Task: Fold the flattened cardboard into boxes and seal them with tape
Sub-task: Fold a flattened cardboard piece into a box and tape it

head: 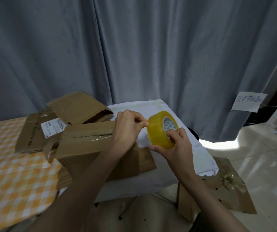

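Grey curtain (134, 47), checked cloth (8, 164), handwritten note (248, 102)

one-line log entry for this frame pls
phase: finding tape end | right hand: holds tape roll | left hand: pinches roll's edge | folded box: on table, top seam taped | flat cardboard: behind

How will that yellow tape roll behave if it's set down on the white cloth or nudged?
The round roll of yellow translucent packing tape would probably roll if set on its rim; flat on its side it should stay. It looks thickly wound, so likely stiff and fairly heavy for its size. Its glossy surface may be slick; the right hand hooks fingers through the core, the left hand pinches the edge.
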### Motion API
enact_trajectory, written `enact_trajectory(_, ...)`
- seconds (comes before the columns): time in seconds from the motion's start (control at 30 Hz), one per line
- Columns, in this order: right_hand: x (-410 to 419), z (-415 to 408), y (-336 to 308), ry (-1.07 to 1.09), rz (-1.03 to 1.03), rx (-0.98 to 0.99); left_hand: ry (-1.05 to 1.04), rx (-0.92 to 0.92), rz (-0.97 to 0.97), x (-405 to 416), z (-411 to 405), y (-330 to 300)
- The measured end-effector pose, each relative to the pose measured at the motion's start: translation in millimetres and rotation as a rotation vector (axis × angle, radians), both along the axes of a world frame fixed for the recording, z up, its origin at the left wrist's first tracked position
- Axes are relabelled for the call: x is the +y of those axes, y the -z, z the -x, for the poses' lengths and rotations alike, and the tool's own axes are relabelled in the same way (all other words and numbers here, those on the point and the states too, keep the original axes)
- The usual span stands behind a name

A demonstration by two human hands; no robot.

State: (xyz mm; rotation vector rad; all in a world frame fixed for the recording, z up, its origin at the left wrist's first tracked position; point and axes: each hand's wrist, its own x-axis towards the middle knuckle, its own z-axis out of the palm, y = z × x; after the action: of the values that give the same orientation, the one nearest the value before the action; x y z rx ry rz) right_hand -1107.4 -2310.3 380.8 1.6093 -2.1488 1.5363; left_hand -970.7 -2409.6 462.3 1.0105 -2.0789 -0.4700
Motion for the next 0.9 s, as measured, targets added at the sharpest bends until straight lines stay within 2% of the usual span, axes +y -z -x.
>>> enact_trajectory(0.3,0.6,-3.0,-0.9,-0.018,0.01,0.036,0.027,-0.212,-0.031,-3.7,-4.2,-13.9)
enact_trajectory(0.43,3.4,-3.8,-3.1,-0.04,0.013,0.052,0.085,-0.282,-0.11,-4.6,-3.9,-16.8)
enact_trajectory(0.6,-1.7,2.9,-12.4,-0.143,-0.022,0.076,0.264,-0.292,-0.164,-5.4,-12.5,-26.6)
enact_trajectory(0.73,-4.6,7.0,-11.9,-0.155,-0.069,0.038,0.301,-0.232,-0.334,-13.8,-17.6,-21.8)
enact_trajectory(0.9,-1.9,7.7,-22.7,-0.044,-0.217,0.158,0.195,-0.19,-0.223,-14.6,-3.6,-20.7)
